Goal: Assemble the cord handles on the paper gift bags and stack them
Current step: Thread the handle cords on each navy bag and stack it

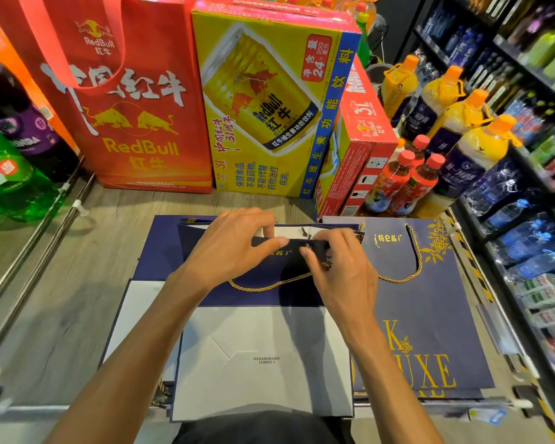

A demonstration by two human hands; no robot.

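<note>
Flat on the wooden desk (87,283), just in front of the person, lies a navy paper gift bag (257,298), its mouth pointing away and its white folded base turned up on the near side, with small dark print in the middle. A twisted gold cord (269,286) sags in a shallow loop across the navy front, both its ends hidden under the hands. The left hand (234,245) grips the bag's upper rim, thumb laid along the edge and fingers curled over behind it. The right hand (337,264) pinches the same rim just beside it, fingers drawn together on the paper; whether they also catch the cord end I cannot tell. More flat bags show beneath, to the left. Touching on the right lies a finished bag (430,315) with gold lettering, a gold leaf motif and its own cord handle (417,251). Beyond stand a red RedBull bag (125,123), a yellow carton (269,107), red boxes (362,136), red-capped bottles (407,181) and orange-capped juice bottles (462,123); store shelves (526,203) run along the right
</note>
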